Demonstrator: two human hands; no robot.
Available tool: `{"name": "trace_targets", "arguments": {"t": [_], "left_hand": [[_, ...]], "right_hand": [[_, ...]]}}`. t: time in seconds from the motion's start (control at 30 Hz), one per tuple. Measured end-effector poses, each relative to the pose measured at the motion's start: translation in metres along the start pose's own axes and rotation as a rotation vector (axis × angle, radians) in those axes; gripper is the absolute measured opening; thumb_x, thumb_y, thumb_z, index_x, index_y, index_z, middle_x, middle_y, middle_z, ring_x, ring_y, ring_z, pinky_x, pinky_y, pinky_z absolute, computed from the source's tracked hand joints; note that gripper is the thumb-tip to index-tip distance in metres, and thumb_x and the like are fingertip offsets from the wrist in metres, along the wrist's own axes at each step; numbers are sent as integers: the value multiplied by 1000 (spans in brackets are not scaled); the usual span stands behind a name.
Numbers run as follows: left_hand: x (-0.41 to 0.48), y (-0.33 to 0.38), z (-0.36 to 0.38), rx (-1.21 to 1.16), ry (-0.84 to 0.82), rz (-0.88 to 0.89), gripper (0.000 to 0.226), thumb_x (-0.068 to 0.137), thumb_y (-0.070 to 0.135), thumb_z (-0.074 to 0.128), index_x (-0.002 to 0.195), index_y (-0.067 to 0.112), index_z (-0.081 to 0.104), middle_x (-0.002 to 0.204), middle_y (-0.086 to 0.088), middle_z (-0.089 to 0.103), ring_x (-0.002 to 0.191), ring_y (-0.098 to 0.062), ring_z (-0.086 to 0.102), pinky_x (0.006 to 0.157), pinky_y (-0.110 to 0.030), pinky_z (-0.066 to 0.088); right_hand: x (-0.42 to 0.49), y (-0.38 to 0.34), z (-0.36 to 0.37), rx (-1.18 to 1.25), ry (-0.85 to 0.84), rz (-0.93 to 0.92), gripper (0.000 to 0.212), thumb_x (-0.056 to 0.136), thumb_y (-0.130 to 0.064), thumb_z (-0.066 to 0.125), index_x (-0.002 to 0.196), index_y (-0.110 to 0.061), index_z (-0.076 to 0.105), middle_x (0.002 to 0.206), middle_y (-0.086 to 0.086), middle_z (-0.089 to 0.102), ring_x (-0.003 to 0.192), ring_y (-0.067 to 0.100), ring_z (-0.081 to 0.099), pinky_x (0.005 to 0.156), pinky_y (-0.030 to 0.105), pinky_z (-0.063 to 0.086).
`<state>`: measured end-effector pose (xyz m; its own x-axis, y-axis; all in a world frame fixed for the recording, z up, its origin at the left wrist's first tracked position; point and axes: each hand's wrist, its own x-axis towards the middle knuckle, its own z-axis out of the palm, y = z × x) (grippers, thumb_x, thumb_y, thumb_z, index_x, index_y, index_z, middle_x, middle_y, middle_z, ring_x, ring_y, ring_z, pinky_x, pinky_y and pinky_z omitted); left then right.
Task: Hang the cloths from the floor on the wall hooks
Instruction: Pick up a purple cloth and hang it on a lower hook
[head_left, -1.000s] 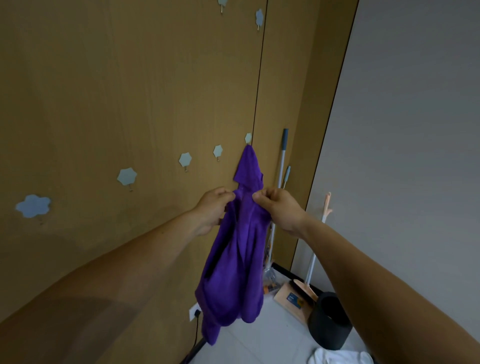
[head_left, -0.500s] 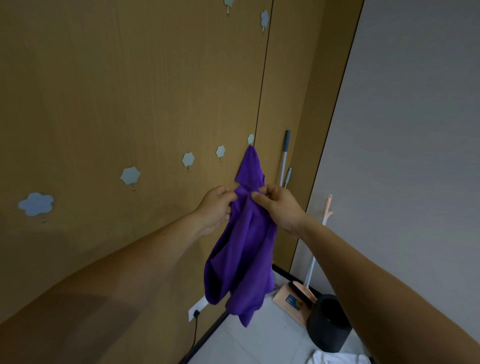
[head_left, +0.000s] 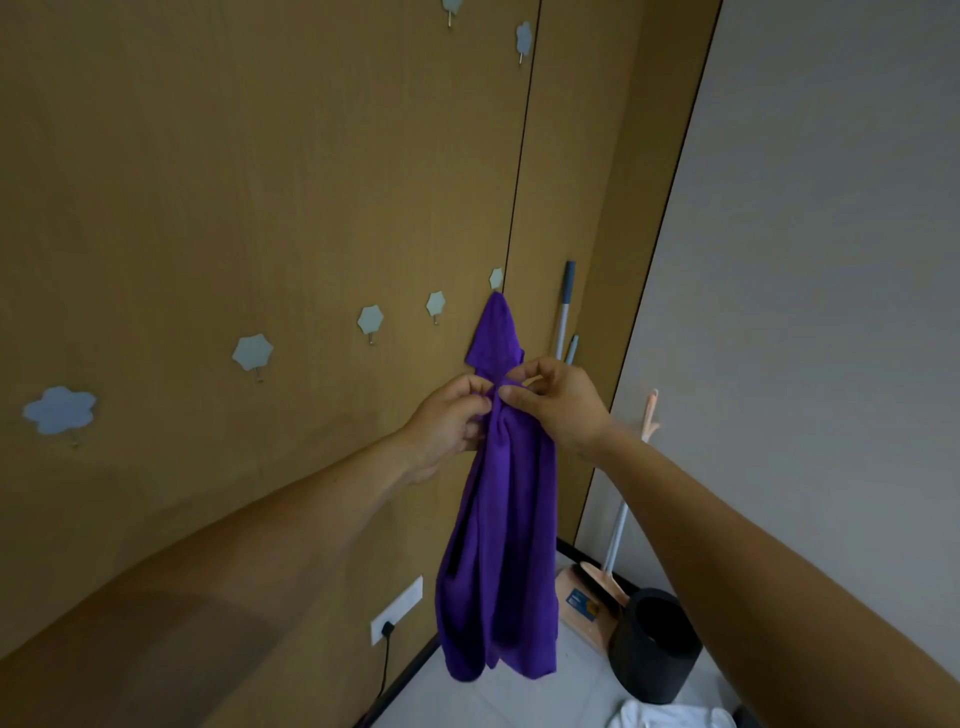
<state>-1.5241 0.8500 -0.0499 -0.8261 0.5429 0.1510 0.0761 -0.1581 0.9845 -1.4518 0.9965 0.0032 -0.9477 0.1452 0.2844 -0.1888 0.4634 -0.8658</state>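
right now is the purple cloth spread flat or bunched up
Bunched: purple cloth hangs in folds, pinched by left hand and right hand.

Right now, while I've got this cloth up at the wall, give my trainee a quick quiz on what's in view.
1. True or false: both the left hand and the right hand grip the purple cloth.
2. What lies on the floor near the black bin? A) a white cloth B) a red bucket C) a shoe
3. How many flower-shaped hooks show in the lower row on the wooden wall?
Key: 1 true; 2 A; 3 five.
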Motion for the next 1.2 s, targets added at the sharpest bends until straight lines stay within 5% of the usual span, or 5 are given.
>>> {"name": "trace_targets", "arguments": {"t": [0.3,0.5,0.67,1.0,1.2], "left_hand": [[2,-4,3,85,8,51,17,88,12,57,83,27,65,82,-11,63,75,-23,59,64,-26,54],[4,-27,-28,708,166,-3,23,79,1,62,81,23,55,83,0,65,77,-17,61,67,-27,47],[-3,-51,-64,799,265,-192,11,79,2,61,85,10,64,80,-7,66,70,-21,59,58,-27,43],[-23,-39,-97,854,226,-433,9,74,13,59,79,18,64,69,-4,66,48,-16,57,42,-16,34],[-26,-11,-89,772,-35,-352,32,89,8,58,114,26,52,68,-2,69,50,-16,63,43,-23,44]], "right_hand": [[10,14,-7,-309,-16,-103,22,91,-26,64,105,-9,68,97,8,71,92,22,67,87,44,54],[26,11,-25,-315,306,-255,11,94,-31,57,98,-21,61,104,-1,49,103,17,49,89,31,44],[34,19,-44,-222,396,-144,4,98,-25,50,96,-21,50,81,-14,51,73,0,50,61,16,36],[35,51,-81,-223,592,78,22,99,-24,47,110,-6,53,105,14,61,99,33,58,91,51,48],[28,77,-95,-185,655,192,21,99,-22,46,110,-6,53,109,18,62,104,36,58,93,51,47]]}}
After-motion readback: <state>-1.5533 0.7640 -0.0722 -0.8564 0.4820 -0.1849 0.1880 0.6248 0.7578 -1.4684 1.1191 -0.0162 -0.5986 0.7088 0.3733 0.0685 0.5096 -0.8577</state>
